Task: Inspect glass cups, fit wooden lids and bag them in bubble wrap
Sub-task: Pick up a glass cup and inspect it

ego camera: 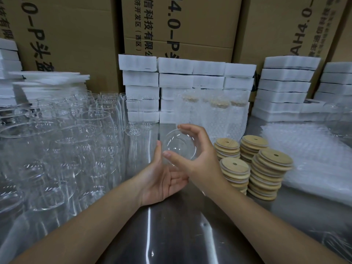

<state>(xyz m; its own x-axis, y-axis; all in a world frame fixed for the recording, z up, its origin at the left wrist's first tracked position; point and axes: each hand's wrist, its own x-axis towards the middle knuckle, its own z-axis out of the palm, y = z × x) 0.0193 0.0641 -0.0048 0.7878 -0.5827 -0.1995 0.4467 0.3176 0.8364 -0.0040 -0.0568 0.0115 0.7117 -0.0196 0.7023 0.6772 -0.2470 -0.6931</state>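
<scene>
A shiny metal table [171,225] carries everything. Its left part is crowded with clear glass cups [62,145], standing upright close together. Right of the middle stand four stacks of round wooden lids [266,174], each lid with a small hole, the stacks just beside one another. To their right lies a flat pile of bubble wrap [314,159]. Behind the lids stand several wrapped cups [219,115], lids on. White foam blocks [190,77] are stacked along the back, and foam sheets [51,79] are piled behind the cups at the left.
</scene>
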